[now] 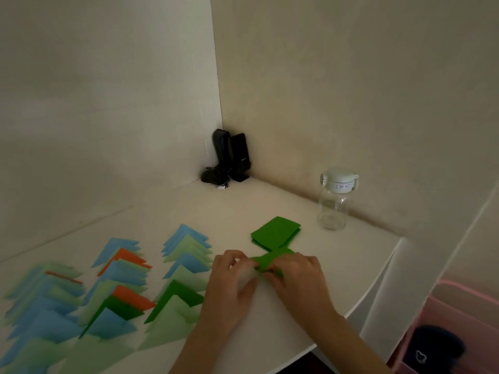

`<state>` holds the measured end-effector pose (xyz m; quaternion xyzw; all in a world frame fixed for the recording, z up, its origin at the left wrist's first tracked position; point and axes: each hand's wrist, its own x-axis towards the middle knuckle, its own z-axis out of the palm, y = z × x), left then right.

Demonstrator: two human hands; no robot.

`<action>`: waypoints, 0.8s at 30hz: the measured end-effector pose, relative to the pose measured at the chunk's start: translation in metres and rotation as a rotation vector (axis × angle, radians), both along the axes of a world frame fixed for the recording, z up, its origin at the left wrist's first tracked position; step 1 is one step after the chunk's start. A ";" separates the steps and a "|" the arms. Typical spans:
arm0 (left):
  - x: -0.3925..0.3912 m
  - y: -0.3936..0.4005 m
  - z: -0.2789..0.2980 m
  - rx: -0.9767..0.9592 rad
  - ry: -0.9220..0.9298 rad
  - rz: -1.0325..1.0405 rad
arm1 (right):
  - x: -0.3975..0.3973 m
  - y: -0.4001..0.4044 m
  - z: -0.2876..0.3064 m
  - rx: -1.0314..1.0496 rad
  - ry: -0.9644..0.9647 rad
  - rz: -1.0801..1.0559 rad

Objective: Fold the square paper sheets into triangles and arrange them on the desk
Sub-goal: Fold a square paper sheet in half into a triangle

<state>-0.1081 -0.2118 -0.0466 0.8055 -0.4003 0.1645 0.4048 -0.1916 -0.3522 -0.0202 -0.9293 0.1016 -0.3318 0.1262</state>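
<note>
A dark green paper sheet [270, 261] lies partly folded on the white desk [324, 279], held between both hands. My left hand [229, 290] pinches its left end with curled fingers. My right hand [299, 279] grips its right side, fingers curled over the paper. Just behind them sits a small stack of dark green square sheets [275, 233]. To the left, folded triangles [116, 290] in blue, light green, orange and dark green lie in three overlapping columns.
A clear bottle with a pale lid [334, 201] stands at the back right by the wall. Black speakers [229, 160] fill the far corner. The desk's rounded edge runs at right, with a pink bin [445, 333] below it.
</note>
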 end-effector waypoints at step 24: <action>0.002 -0.011 0.005 0.193 0.222 0.179 | 0.012 -0.001 -0.026 0.438 -0.017 0.079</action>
